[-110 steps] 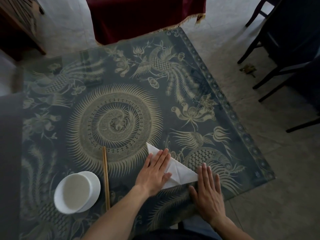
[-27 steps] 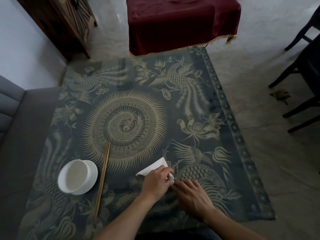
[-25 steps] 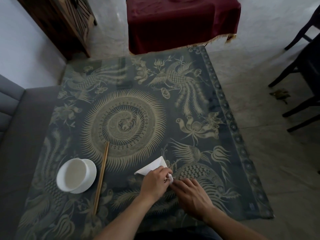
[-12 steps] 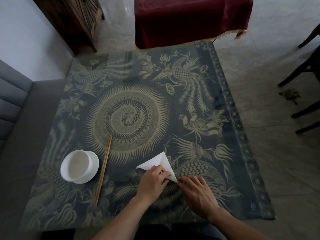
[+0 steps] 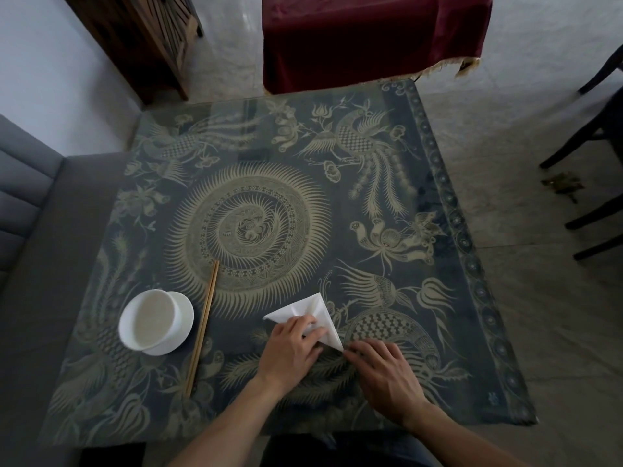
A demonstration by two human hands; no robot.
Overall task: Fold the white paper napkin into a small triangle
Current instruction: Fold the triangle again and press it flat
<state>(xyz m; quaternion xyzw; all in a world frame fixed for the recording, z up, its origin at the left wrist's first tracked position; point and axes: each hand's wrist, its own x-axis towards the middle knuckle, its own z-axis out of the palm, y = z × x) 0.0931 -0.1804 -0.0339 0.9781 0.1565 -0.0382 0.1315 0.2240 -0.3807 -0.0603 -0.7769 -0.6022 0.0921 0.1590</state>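
Note:
The white paper napkin [image 5: 310,310] lies folded as a small triangle on the patterned table [image 5: 371,183], near the front edge. My left hand [image 5: 290,348] rests on its near half with bent fingers, holding it down and hiding that part. My right hand [image 5: 381,372] lies just to the right, and its bent fingertips meet at the napkin's near right corner. The far tip of the triangle shows uncovered.
A white bowl on a small saucer [image 5: 155,321] stands at the front left, with a pair of wooden chopsticks [image 5: 202,326] beside it. A grey sofa [image 5: 30,210] is on the left, a red-draped table [image 5: 371,38] beyond, and dark chair legs [image 5: 593,156] to the right.
The napkin went from a larger triangle under two flat hands to a smaller folded one. Over the last second my left hand slid back, uncovering more paper, and my right fingertips moved to the corner.

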